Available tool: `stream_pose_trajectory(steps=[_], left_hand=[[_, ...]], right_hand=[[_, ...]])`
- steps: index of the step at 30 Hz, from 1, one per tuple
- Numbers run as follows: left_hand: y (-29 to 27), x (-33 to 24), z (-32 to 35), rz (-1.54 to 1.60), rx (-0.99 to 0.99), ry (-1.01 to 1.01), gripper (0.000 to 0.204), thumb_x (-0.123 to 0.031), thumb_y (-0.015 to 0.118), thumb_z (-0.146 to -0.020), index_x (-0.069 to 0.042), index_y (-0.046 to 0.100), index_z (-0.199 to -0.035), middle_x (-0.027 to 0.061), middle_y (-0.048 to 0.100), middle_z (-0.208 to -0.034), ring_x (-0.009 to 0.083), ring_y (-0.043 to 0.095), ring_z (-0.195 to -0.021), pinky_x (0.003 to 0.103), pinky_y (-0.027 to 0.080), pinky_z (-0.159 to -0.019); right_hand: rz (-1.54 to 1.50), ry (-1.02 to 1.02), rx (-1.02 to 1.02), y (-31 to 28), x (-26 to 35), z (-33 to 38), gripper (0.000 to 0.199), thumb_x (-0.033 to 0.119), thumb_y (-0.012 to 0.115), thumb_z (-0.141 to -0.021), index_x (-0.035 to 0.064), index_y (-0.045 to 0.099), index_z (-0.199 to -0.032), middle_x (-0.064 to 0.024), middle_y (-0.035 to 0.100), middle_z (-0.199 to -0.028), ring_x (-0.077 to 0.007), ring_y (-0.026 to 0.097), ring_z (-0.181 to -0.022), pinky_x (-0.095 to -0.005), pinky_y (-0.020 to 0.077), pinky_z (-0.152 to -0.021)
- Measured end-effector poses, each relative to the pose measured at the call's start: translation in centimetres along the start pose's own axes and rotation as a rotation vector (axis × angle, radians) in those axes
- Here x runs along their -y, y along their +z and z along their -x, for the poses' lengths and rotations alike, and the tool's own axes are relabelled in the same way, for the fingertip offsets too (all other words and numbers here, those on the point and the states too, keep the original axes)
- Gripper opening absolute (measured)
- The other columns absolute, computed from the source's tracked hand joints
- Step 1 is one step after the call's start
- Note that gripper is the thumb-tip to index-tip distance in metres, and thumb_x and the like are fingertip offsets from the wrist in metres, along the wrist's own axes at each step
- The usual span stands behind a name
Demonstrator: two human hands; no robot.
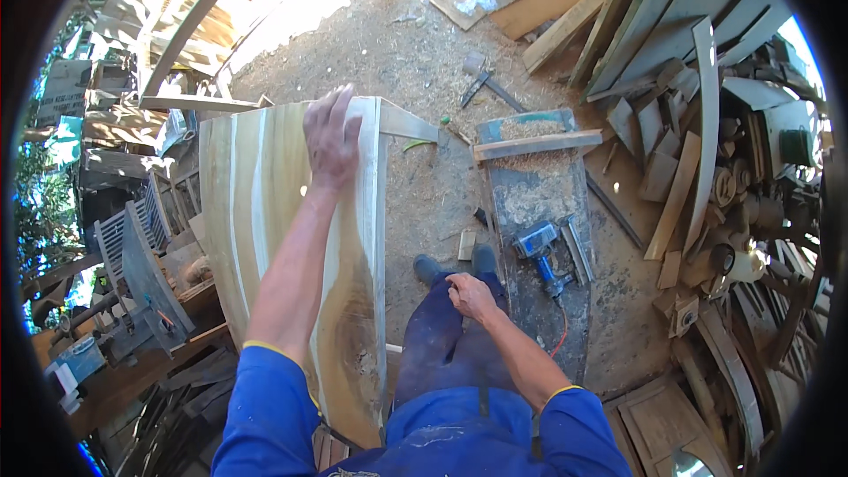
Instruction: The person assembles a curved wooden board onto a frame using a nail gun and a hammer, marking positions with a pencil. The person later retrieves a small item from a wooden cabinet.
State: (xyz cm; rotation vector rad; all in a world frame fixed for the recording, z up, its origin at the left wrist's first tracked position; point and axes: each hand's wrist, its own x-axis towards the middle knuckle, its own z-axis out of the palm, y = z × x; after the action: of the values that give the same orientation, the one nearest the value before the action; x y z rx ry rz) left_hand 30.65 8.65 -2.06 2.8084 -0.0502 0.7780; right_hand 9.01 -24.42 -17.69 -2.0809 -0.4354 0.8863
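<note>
Sawdust-strewn workshop ground [411, 190] borders a likely heavy, stiff wooden panel [256, 221] at left, best held by opposite edges, the left hand [331, 141] atop it, thumb and fingers apart, the right hand [473, 297] curled, any grip unclear.

Sunlight glares white at the top; fisheye edges bend into black.

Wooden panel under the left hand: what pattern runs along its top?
The wooden panel has wavy tan and brown bands with whitish streaks, best in head view.

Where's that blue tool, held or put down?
Put down: the blue tool rests on the dusty bench, clear of the left hand and the right hand.
</note>
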Motion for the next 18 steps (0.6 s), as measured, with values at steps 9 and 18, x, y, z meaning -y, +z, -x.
stream_pose_trajectory(steps=[9,18], left_hand=[[-31.3,-1.8,41.1,-0.600,0.099,-1.240,0.056,-0.022,0.065,-0.091,-0.004,0.050,-0.142,0.0213,0.055,-0.136,0.0403,0.049,-0.129,0.052,0.037,-0.109],[-42.4,-15.1,63.6,-0.226,0.186,-1.870,0.066,-0.046,0.066,-0.091,-0.005,0.051,-0.141,0.0202,0.057,-0.136,0.0388,0.057,-0.124,0.048,0.044,-0.106]], right_hand=[[0.141,-0.038,-0.138,-10.3,-3.3,4.2,0.027,0.014,0.064,-0.086,0.0025,0.070,-0.110,-0.0189,0.072,-0.099,-0.0342,0.070,-0.093,-0.0411,0.0554,-0.084],[0.247,-0.243,0.130,-11.8,10.2,-0.8,0.029,0.014,0.062,-0.092,0.0029,0.067,-0.118,-0.0194,0.073,-0.100,-0.0336,0.071,-0.094,-0.0400,0.0543,-0.086]])
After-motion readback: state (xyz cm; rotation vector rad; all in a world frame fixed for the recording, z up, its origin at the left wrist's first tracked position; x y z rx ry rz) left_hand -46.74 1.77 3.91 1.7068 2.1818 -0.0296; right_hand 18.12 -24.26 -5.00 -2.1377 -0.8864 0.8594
